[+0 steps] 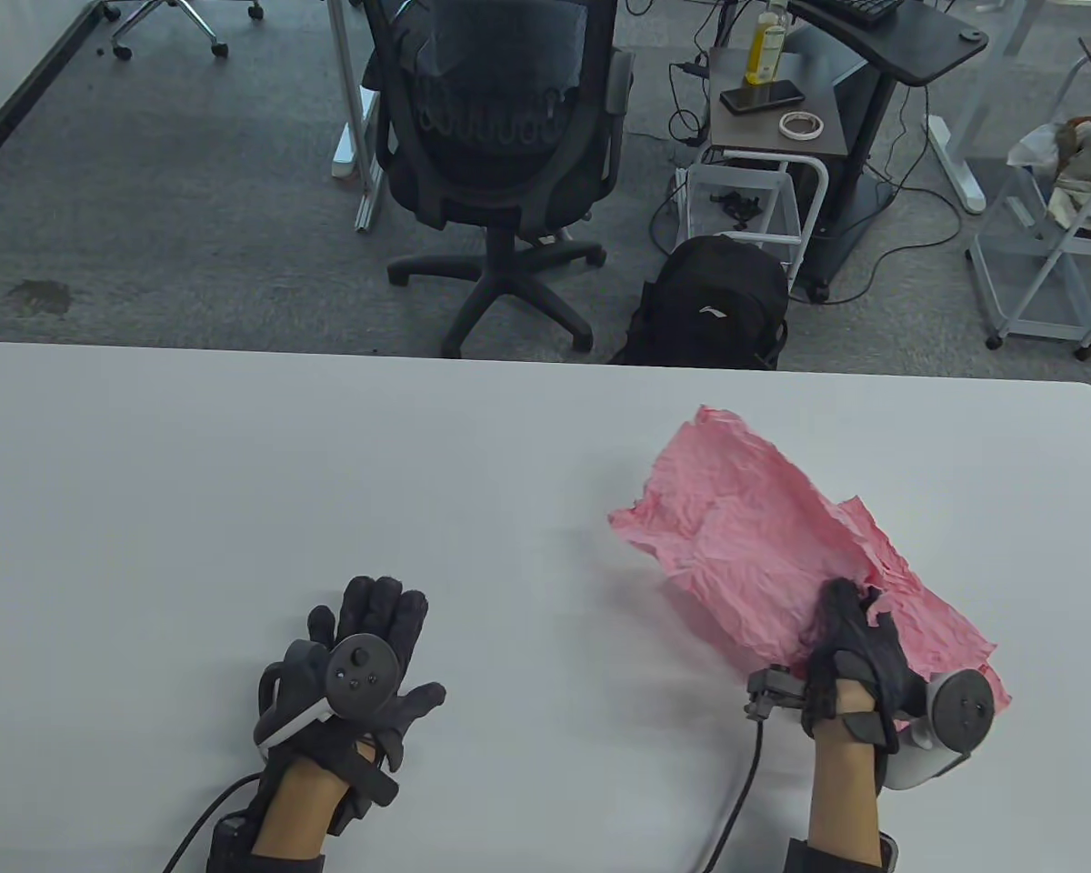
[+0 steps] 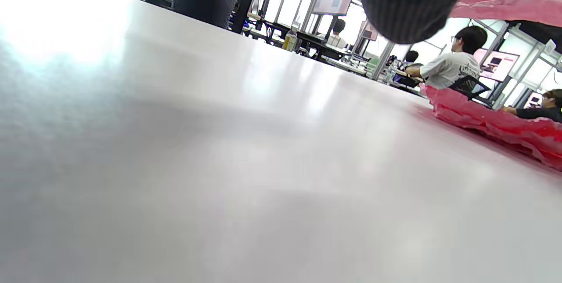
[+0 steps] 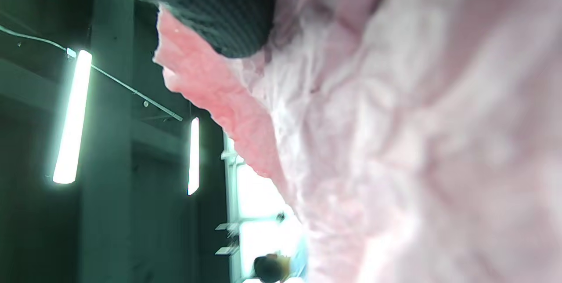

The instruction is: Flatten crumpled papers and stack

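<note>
Pink paper (image 2: 496,127) on white table (image 2: 219,164) (right side), gloved fingertip (image 2: 408,1) above

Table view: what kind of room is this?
Most likely an open-plan office or lab. Behind the white table stand an office chair on grey carpet and a cabled desk. The left wrist view shows seated people facing monitors.

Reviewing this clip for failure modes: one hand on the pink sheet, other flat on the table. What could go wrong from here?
1. Only the right hand grips the pink paper, at its near edge, while the left hand rests flat on the table apart from it; a one-sided pull could tear the creased sheet.
2. The sheet lies near the table's right edge and could slide off.
</note>
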`<state>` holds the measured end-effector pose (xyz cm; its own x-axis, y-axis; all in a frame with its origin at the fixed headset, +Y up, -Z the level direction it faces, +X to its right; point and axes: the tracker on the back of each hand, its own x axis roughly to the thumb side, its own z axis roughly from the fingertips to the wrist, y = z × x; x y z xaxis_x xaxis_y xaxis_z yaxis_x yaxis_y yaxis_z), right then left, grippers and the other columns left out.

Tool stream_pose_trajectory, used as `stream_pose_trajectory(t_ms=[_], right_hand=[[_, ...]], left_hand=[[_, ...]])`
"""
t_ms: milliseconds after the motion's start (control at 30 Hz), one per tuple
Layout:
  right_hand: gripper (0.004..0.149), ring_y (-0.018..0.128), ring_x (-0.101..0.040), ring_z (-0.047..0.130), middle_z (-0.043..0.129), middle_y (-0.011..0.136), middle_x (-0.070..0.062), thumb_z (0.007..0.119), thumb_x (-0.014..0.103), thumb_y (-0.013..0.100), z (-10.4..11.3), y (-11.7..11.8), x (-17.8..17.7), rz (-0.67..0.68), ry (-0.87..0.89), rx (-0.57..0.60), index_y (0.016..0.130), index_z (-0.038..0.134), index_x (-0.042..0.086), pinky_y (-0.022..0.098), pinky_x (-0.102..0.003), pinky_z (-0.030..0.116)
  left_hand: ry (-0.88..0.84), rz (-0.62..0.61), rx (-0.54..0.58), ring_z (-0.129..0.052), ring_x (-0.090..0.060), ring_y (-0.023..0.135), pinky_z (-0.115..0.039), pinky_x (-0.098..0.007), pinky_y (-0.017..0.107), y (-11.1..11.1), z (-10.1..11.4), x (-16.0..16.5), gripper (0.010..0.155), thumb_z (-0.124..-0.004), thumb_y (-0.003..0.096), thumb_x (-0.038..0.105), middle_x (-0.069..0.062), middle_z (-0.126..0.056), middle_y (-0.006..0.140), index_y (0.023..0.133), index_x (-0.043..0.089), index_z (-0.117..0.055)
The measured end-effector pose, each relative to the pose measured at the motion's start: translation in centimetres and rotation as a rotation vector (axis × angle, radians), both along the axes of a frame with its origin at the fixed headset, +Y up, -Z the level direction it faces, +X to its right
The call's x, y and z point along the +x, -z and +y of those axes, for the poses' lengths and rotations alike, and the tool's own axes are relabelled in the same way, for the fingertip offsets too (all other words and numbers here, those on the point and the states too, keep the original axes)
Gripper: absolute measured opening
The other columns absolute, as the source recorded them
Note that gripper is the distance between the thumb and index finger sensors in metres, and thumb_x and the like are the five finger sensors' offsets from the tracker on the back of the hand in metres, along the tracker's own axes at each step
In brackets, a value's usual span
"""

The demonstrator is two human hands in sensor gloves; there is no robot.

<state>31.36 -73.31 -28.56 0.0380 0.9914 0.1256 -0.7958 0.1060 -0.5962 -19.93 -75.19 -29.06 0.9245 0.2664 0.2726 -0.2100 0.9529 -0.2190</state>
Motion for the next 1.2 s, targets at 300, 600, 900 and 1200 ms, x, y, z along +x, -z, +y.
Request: stream_pose_trajectory(t_ms=[300,600,900,1200], right_hand=[[0.061,0.062,-0.044,0.096,0.082,0.089,-0.024,0.083,0.033,0.048,-0.1,-1.0,3.5,-0.288,-0.67,-0.461,0.099,0.061,0.009,0.034,-0.049,0.084],[0.075,0.1,-0.05,0.039,0.04,0.112,-0.019,0.084,0.036,0.051,2.8,-1.5,0.6,-0.333,-0.864,-0.253,0.108,0.038,0.019,0.065,-0.067,0.046],[0.071,0.102,-0.049,0.035,0.04,0.113,-0.019,0.083,0.037,0.051,5.0,-1.0,-7.8,-0.136,-1.125,-0.023,0.108,0.044,0.022,0.066,-0.069,0.039],[0.065,0.103,-0.05,0.034,0.042,0.114,-0.021,0.075,0.043,0.054,2.3,0.0,-15.5,0.299,-1.167,0.063,0.108,0.049,0.02,0.066,-0.07,0.037]], left_hand=[[0.028,-0.013,-0.024,0.0,-0.036,0.112,-0.011,-0.068,0.073,0.1,-0.6,0.3,0.092,-0.076,0.0481,0.06,-0.007,-0.007,0.116,0.114,0.027,-0.02],[-0.038,0.049,0.154,-0.01,-0.039,0.114,-0.023,-0.069,0.076,-0.4,0.5,-0.3,0.09,-0.074,0.0491,0.06,-0.008,-0.013,0.117,0.114,0.026,-0.021],[-0.135,0.11,0.375,-0.023,-0.044,0.114,-0.034,-0.069,0.076,-1.1,2.0,-1.2,0.087,-0.072,0.0502,0.06,-0.013,-0.022,0.118,0.115,0.025,-0.026],[-0.173,0.056,0.385,-0.03,-0.046,0.114,-0.039,-0.069,0.076,-1.2,2.1,-0.7,0.084,-0.071,0.0502,0.061,-0.013,-0.027,0.119,0.115,0.029,-0.028]])
